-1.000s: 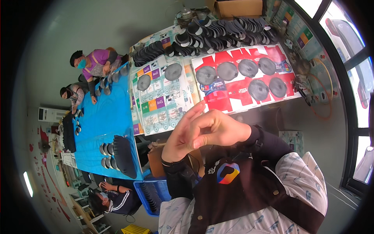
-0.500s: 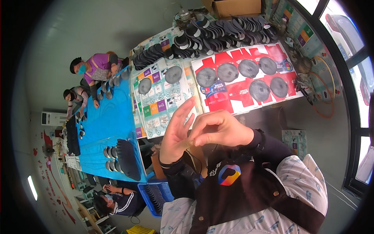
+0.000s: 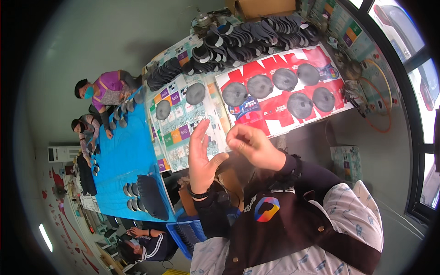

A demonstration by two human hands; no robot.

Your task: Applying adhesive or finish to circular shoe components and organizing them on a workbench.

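My left hand (image 3: 201, 160) is raised in front of my chest, its fingers stretched up and its thumb apart, holding nothing. Close to its right, my right hand (image 3: 257, 147) has its fingers curled in a pinch against the thumb; what they hold, if anything, is too small to make out. The two hands do not touch. Beyond them lies a red and white cardboard sheet (image 3: 273, 120) bearing several flat, round, dark grey pads (image 3: 300, 105). Two similar grey pads (image 3: 195, 94) rest on the patterned sheet (image 3: 178, 153) to the left.
Rows of dark curved pieces (image 3: 256, 37) are piled along the table's far side, before a cardboard box (image 3: 268, 8). A blue-covered table (image 3: 123, 160) stands left, with people (image 3: 110, 87) working at it. A blue basket (image 3: 183, 250) sits below. An orange hose (image 3: 388, 117) hangs right.
My hands were together, right fingertips at the left palm; now they are apart, the left thumb spread. The view has shifted slightly, and the tables appear a little further left.
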